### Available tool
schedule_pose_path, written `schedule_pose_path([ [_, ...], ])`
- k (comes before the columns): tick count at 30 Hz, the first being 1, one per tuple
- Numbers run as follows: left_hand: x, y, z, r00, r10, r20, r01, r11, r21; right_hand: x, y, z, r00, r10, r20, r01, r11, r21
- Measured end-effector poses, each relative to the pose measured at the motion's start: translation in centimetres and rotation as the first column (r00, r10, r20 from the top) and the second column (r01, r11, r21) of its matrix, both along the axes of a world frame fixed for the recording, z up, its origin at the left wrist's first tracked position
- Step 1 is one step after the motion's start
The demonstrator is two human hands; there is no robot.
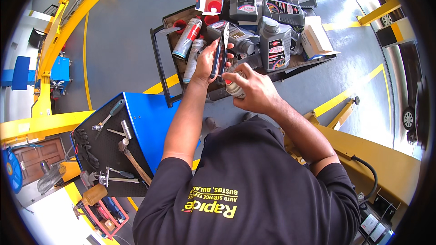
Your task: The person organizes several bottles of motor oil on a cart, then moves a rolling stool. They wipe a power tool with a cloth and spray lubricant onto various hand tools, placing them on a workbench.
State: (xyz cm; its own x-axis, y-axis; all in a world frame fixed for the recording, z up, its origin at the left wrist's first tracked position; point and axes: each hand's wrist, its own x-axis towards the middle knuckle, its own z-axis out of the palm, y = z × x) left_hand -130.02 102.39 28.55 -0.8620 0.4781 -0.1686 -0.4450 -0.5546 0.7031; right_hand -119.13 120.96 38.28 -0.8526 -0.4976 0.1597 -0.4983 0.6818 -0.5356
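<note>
My left hand (206, 61) is wrapped loosely around a pair of pliers (225, 35), their jaws pointing away from me and the dark handles lying across the palm. In my right hand (257, 88) is an aerosol spray can (235, 90) with a red nozzle, held close to the handle ends. My index finger reaches over its top; whether spray is coming out I cannot tell. Both hands are above the near side of a cart (160, 64). Just beyond them lie two more aerosol cans (188, 38) and several grey oil bottles (276, 46).
Open cardboard boxes (316, 37) sit at the cart's right end. To my left, a blue cabinet (146, 122) carries a ratchet (114, 110), a hammer (134, 160) and black gloves (87, 149) on its top. A yellow lift arm (371, 146) runs close by on my right.
</note>
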Motion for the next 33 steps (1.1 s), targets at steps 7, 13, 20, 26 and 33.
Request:
schedule_pose_path([
  [7, -0.1, 0.1, 0.0, 0.996, 0.029, -0.082, -0.039, 0.992, -0.117, -0.2, -0.1, -0.4, 0.997, -0.069, 0.020, 0.067, 0.992, 0.111],
  [13, -0.1, 0.3, -0.8, 0.828, 0.073, -0.556, -0.467, 0.641, -0.610, -0.7, 1.2, -2.2, 0.947, -0.299, -0.120, 0.301, 0.954, -0.007],
  [20, 2.9, -0.3, -0.9, 0.695, -0.011, -0.718, -0.716, 0.081, -0.694, -0.3, 1.6, -2.4, 0.971, -0.222, -0.093, 0.210, 0.969, -0.128],
  [26, 5.7, -3.0, 2.2, 0.608, 0.011, -0.794, -0.792, -0.056, -0.608, -0.5, 2.6, -3.6, 0.986, -0.144, -0.084, 0.132, 0.981, -0.140],
  [33, 18.8, -17.3, 8.7, 0.400, 0.421, -0.814, -0.765, -0.337, -0.549, -0.6, 3.7, -5.7, 0.991, -0.110, 0.070, 0.118, 0.984, -0.130],
])
